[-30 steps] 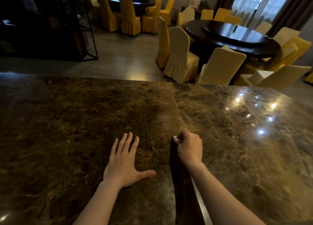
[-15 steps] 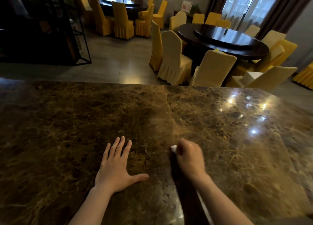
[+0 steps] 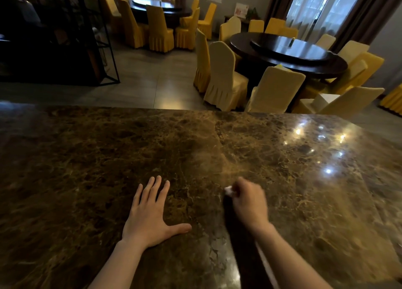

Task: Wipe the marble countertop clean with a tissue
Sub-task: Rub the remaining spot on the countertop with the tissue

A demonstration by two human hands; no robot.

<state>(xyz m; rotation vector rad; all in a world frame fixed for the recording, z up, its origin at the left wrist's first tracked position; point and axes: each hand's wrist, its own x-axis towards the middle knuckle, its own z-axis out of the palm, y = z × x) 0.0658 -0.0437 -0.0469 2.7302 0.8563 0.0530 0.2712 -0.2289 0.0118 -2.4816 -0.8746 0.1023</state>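
Note:
A dark brown marble countertop (image 3: 87, 169) with gold veins fills the lower half of the head view. My left hand (image 3: 150, 217) lies flat on it, palm down, fingers spread. To its right, my right hand (image 3: 250, 201) is closed in a fist pressed on the marble, and it looks blurred. A small white tissue (image 3: 228, 190) sticks out of the fist at its left side; most of the tissue is hidden inside the hand.
Beyond the counter's far edge (image 3: 195, 109) lies a tiled floor. A round dark dining table (image 3: 289, 56) ringed by yellow-covered chairs (image 3: 221, 75) stands at the right, a second table (image 3: 158, 6) further back. A black metal shelf frame (image 3: 104, 49) stands at the left.
My right hand with the tissue has slid a little toward me over the marble. My left hand stays flat in place. The camera has tilted up slightly.

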